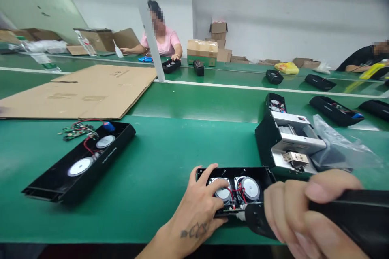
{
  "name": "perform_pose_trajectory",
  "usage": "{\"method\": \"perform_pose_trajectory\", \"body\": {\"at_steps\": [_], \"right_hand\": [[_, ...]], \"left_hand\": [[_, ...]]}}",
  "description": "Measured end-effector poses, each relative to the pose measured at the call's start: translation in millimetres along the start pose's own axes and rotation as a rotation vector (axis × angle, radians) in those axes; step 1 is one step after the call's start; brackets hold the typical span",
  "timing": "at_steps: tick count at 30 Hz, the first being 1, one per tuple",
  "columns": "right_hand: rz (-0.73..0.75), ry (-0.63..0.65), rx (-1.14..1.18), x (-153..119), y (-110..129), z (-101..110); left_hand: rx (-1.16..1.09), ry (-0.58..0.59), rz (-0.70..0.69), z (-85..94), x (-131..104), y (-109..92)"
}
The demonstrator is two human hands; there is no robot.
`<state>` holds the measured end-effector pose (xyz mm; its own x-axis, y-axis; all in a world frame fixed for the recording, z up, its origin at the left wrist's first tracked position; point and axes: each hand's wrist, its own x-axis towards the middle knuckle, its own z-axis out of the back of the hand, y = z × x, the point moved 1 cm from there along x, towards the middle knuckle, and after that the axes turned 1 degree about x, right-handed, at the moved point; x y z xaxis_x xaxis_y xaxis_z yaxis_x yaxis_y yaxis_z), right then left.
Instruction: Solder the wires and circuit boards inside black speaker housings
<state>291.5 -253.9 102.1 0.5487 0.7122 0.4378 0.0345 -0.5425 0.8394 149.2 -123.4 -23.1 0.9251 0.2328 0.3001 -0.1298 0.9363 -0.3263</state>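
My left hand (199,200) is wrapped round the left end of a black speaker housing (264,176), its fingers over the far rim and inside, its thumb at the near side. Two round speaker drivers (251,188) with red wires sit in the housing. In my right hand (304,206) is a black electric screwdriver (258,218), lying nearly level. Its tip points left at the housing's near edge; whether it touches a screw cannot be made out. My right fingers are closed round its body.
A longer open speaker housing (118,153) with a loose circuit board (75,130) lies left. A black and silver machine (291,137) and a clear plastic bag (343,141) stand right. Flat cardboard (91,89) lies far left. Two people sit across the green bench (161,149).
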Motion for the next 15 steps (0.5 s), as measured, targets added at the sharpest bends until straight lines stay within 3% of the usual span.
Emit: {"method": "perform_pose_trajectory", "body": {"at_steps": [5, 15], "right_hand": [[-0.103, 0.078, -0.087, 5, -5, -13], [-0.162, 0.012, -0.213, 1, -22, -7]], "left_hand": [[0.007, 0.026, 0.021, 4.6, 2, -4], [0.019, 0.025, 0.026, 2.9, 1, -4]]}}
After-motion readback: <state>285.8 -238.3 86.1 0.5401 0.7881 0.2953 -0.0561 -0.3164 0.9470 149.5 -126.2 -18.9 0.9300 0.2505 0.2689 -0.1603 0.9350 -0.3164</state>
